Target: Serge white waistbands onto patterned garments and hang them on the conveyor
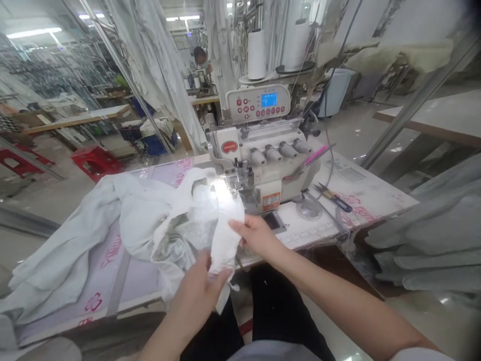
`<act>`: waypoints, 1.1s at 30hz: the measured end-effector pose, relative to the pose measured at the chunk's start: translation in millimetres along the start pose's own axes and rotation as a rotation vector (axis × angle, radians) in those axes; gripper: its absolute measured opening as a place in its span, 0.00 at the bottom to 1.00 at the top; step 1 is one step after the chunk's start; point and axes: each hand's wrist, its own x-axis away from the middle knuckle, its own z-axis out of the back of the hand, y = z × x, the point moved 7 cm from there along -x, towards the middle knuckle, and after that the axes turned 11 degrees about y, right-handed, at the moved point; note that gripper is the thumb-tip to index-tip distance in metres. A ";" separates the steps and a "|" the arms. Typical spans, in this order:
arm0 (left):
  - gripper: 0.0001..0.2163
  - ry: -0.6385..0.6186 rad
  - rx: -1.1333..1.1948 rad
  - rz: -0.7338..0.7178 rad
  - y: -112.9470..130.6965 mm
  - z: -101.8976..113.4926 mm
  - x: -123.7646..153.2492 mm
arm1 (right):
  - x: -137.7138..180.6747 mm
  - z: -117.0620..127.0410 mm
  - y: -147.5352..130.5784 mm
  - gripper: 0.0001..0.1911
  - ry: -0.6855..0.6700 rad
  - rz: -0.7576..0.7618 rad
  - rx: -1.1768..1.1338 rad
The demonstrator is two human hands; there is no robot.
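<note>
A pale grey-white garment (124,220) lies bunched on the sewing table (112,281), its edge running up under the presser foot of a white overlock sewing machine (263,160). My left hand (199,291) pinches the lower end of a white fabric strip (225,235) at the table's front edge. My right hand (255,233) grips the same strip higher up, just in front of the needle area, which is lit by the machine's lamp.
Scissors (334,198) lie on the table right of the machine. A control panel (259,103) and thread cones (256,52) stand behind it. Stacked grey fabric (432,240) sits at right. Red crates (95,161), hanging cloth and a distant person (201,57) fill the background.
</note>
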 end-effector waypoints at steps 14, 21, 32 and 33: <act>0.12 -0.810 0.305 0.047 -22.0 -52.2 141.6 | 161.6 -22.5 86.7 0.18 -0.342 -0.155 0.315; 0.14 -0.726 0.216 0.062 -20.1 -48.6 141.4 | 145.4 -8.9 49.0 0.17 -0.265 0.099 0.623; 0.14 -0.737 0.217 0.047 -11.6 -39.8 122.0 | 144.9 -18.2 58.0 0.15 -0.364 -0.032 0.327; 0.15 -0.781 0.284 0.050 -11.0 -41.3 116.9 | 146.9 -17.8 53.9 0.16 -0.363 -0.016 0.331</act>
